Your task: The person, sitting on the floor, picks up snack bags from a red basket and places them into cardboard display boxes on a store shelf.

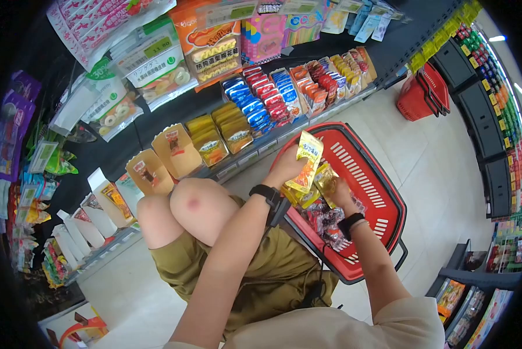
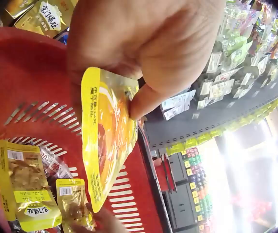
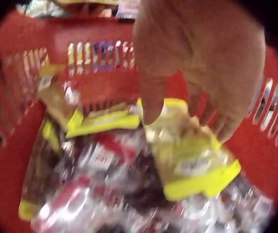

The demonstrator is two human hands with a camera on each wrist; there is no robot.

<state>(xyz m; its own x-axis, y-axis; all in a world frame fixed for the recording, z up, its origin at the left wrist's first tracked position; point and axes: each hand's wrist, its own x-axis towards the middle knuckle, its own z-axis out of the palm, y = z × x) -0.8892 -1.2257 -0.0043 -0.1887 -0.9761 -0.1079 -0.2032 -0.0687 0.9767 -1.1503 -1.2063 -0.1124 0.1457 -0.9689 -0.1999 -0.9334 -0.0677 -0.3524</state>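
My left hand [image 1: 290, 167] pinches a yellow snack packet [image 1: 308, 158] above the near-left rim of a red basket [image 1: 398, 200]. In the left wrist view the packet [image 2: 107, 131] hangs tilted below the thumb. Inside the basket my right hand [image 1: 342, 195] grips a gold and yellow packet [image 1: 326, 179]; in the right wrist view thumb and fingers hold that packet [image 3: 187, 150] by its upper part. Under it lie clear and red wrapped packets [image 3: 100, 160] and several more yellow-edged packets [image 3: 105, 121].
A shelf on the left holds boxes of gold packets [image 1: 207, 139], blue packets [image 1: 249, 104] and open cardboard boxes [image 1: 176, 152]. Larger bags [image 1: 211, 49] hang above. The person's knees [image 1: 197, 206] are beside the basket. Another red basket [image 1: 415, 96] stands farther off on the floor.
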